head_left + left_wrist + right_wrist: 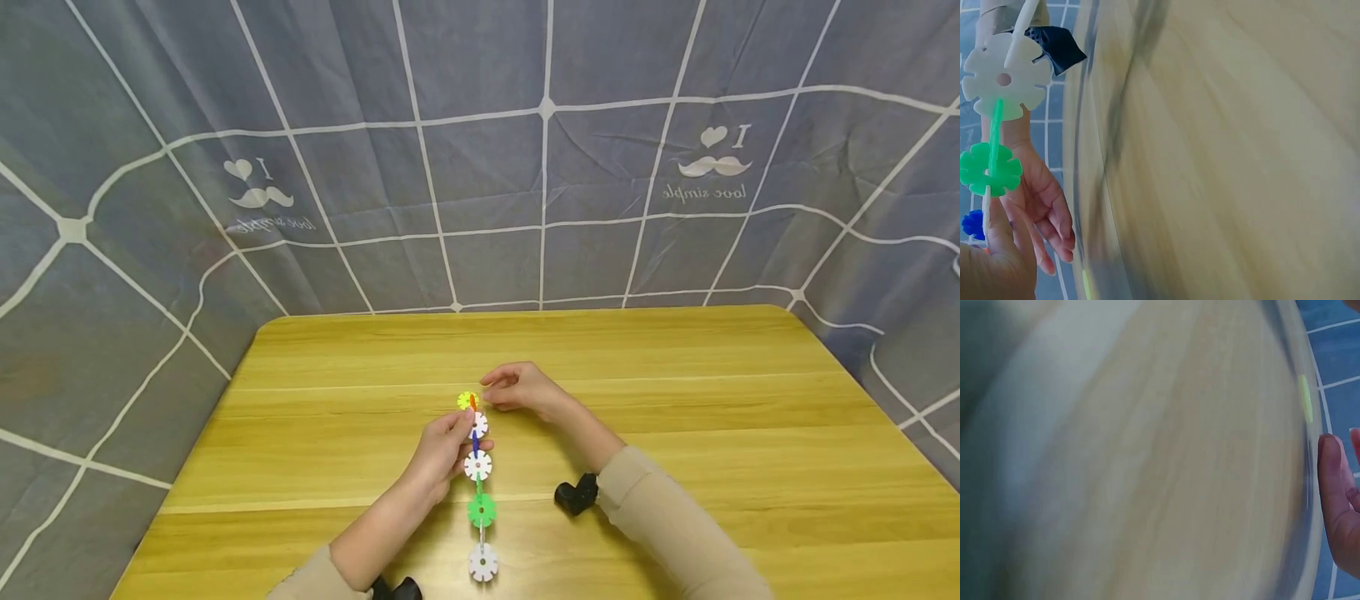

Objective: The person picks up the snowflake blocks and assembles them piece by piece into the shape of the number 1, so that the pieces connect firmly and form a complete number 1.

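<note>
A chain of notched plastic discs runs toward the front edge, joined slot to slot. From the far end come an orange disc (473, 402), a white disc (480, 427), a blue disc (476, 443), another white disc (477, 466), a green disc (482, 510) and a white end disc (483, 562); thin edge-on discs link the lower ones. My left hand (441, 446) pinches the chain near its far end. Just right of that end is my right hand (531, 390), fingers loosely bent and holding nothing. A yellow disc (464, 401) appears flat on the table beyond the chain.
The wooden table (712, 392) spreads to both sides of the hands. A grey curtain (487, 167) with white lines hangs around its back and sides. A black wrist device (577, 493) is by the right forearm, another (397, 589) by the left.
</note>
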